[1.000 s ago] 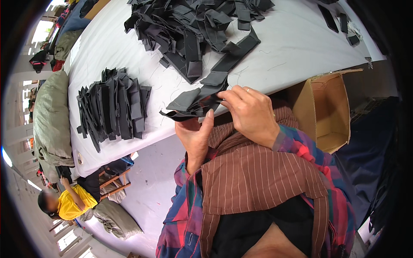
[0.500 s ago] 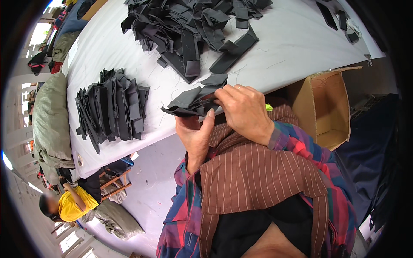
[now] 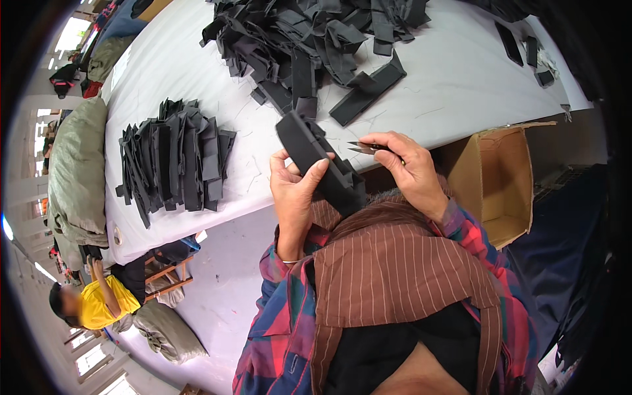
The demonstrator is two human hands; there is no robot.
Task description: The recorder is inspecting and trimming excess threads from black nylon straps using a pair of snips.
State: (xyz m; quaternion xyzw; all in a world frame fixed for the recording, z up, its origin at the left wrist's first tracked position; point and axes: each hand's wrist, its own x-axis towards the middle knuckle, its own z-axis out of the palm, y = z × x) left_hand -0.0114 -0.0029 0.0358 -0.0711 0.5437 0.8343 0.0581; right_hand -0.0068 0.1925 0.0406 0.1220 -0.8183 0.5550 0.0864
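My left hand (image 3: 294, 197) grips a folded dark grey fabric piece (image 3: 315, 153) over the table's near edge, with the thumb pressed on top of it. Just right of that piece, my right hand (image 3: 409, 170) holds small black thread snips (image 3: 370, 147), their pointed blades toward the fabric but apart from it. On the far part of the table lies a loose heap of similar dark grey fabric pieces (image 3: 316, 39). A tighter row of such pieces (image 3: 174, 158) stands packed together to the left.
The white-covered table (image 3: 454, 85) carries loose threads. An open cardboard box (image 3: 503, 178) stands at its right edge, near dark blue cloth (image 3: 559, 243). A phone-like black slab (image 3: 508, 43) lies far right. Full sacks (image 3: 78, 174) are at the left; a person in yellow (image 3: 108, 303) sits beyond.
The fabric piece has been turned from lying flat to a slanted position in my left hand. My right hand has drawn away to the right, and the snips now show in it.
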